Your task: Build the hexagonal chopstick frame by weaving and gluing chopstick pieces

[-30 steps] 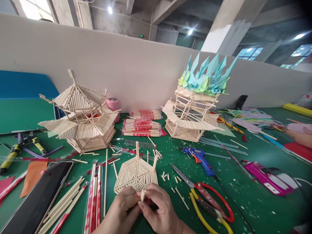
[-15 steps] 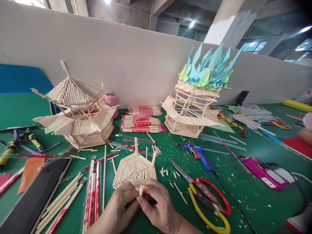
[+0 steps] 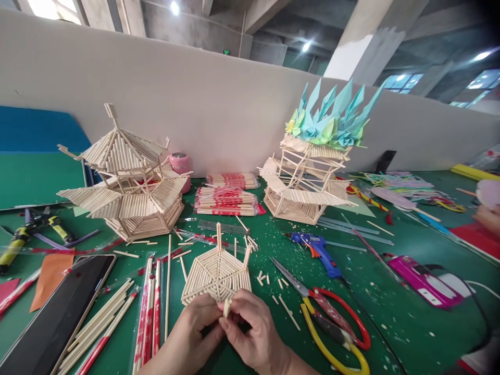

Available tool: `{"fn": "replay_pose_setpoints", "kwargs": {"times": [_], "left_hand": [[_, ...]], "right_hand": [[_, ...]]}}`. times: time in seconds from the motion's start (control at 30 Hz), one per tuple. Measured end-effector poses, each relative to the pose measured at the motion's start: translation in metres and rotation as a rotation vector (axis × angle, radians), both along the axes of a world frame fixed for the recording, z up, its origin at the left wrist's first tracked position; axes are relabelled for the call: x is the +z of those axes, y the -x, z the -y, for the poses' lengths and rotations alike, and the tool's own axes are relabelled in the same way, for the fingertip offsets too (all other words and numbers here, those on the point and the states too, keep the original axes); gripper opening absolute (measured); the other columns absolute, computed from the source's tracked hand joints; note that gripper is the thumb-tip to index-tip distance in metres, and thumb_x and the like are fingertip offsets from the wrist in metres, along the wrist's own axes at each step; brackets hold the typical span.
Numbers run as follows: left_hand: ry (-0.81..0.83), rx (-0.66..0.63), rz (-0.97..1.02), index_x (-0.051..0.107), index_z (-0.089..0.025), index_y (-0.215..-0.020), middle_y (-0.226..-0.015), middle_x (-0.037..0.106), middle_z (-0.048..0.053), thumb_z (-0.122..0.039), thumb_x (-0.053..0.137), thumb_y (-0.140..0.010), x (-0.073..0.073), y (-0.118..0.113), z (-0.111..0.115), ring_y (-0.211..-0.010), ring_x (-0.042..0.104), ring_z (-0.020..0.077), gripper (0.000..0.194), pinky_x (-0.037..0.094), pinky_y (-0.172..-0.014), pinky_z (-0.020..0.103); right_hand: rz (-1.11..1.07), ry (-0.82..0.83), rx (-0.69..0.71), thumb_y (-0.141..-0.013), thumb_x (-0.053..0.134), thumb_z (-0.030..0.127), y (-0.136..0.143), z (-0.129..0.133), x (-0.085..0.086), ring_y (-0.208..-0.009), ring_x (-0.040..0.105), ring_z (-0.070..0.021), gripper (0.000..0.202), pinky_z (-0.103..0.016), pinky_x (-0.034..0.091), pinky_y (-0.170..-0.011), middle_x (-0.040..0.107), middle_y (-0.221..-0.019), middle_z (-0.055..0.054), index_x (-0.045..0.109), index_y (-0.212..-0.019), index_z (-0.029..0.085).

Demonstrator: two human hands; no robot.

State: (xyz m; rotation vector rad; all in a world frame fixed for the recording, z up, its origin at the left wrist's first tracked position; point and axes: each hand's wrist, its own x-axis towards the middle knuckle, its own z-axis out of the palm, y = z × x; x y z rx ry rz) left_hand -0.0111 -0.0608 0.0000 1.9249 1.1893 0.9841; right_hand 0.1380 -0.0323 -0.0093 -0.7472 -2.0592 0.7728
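Note:
A hexagonal panel of short wooden sticks point(image 3: 213, 273) lies on the green table in front of me, with short sticks standing up at two of its far corners. At its near edge, a short wooden stick piece point(image 3: 227, 307) is pinched between the fingertips of my right hand point(image 3: 255, 328). My left hand point(image 3: 197, 328) is closed against the same spot, its fingertips meeting the piece. The fingers cover the panel's near edge, so I cannot tell whether the piece touches the panel.
Two stick pavilions, one left point(image 3: 136, 203) and one right point(image 3: 300, 195), stand behind, with packaged chopsticks point(image 3: 226, 200) between them. Scissors point(image 3: 312, 297) and a blue glue gun point(image 3: 318, 250) lie right; a phone point(image 3: 62, 312) and loose sticks point(image 3: 99, 323) lie left. Another person's hand point(image 3: 486, 216) is far right.
The camera view has shifted slightly, so the background sits a little lower. Both hands keep nearly the same pose around the stick piece, and the panel has not visibly moved.

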Motion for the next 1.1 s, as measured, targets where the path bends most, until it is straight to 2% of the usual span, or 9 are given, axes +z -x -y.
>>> {"fn": "replay_pose_setpoints", "kwargs": {"times": [0.4, 1.1], "left_hand": [[-0.035, -0.012, -0.025, 0.059, -0.015, -0.068, -0.062, 0.058, 0.004, -0.023, 0.044, -0.086, -0.0015, 0.0007, -0.0012, -0.059, 0.052, 0.0147, 0.025, 0.040, -0.054, 0.023], [-0.025, 0.003, -0.034, 0.059, -0.015, -0.068, -0.062, 0.058, 0.003, -0.019, 0.047, -0.084, -0.0038, 0.0003, -0.0007, -0.058, 0.052, 0.0139, 0.020, 0.039, -0.054, 0.022]], "right_hand": [[-0.013, 0.004, -0.007, -0.079, 0.049, 0.017, -0.0008, 0.0003, 0.0010, -0.058, 0.051, -0.0141, 0.011, -0.024, 0.043, -0.052, 0.052, -0.063, -0.003, 0.059, -0.080, 0.015], [-0.015, 0.007, -0.005, -0.078, 0.049, 0.016, -0.0004, -0.0005, -0.0006, -0.059, 0.050, -0.0141, 0.010, -0.025, 0.043, -0.052, 0.052, -0.064, -0.003, 0.059, -0.081, 0.015]]}}
